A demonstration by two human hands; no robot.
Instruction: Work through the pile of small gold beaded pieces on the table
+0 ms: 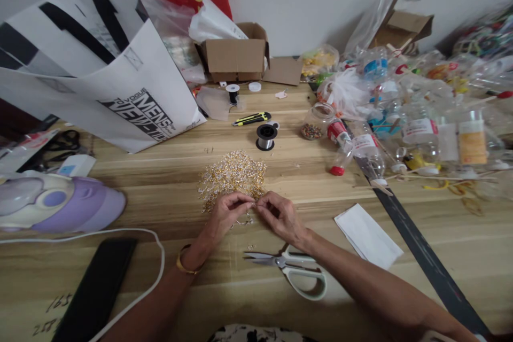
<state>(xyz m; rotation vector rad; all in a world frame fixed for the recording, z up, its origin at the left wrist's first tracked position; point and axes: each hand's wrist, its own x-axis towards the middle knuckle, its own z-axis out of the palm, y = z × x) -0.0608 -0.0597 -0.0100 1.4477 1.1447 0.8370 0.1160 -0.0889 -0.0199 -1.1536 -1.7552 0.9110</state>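
My left hand [230, 215] and my right hand [281, 216] meet fingertip to fingertip at the near edge of a pile of gold and clear beaded chains [232, 173]. Both are closed in a pinch. A short strand of beaded chain [245, 219] hangs below the left fingers; whatever sits right between the fingertips is too small to make out. Closer to me lie scissors [278, 261] with pale handles, blades slightly apart and pointing left, partly under my right forearm. Beside the blade tips are a few tiny gold bits [251, 247].
Beyond the pile stand a wire spool [266, 138] and a yellow-black utility knife [251, 118]. A white shopping bag [132, 91] and purple appliance [88, 200] occupy the left. Plastic bottles [366, 152] and a bead jar [315, 123] crowd the right, near a folded white paper [368, 235].
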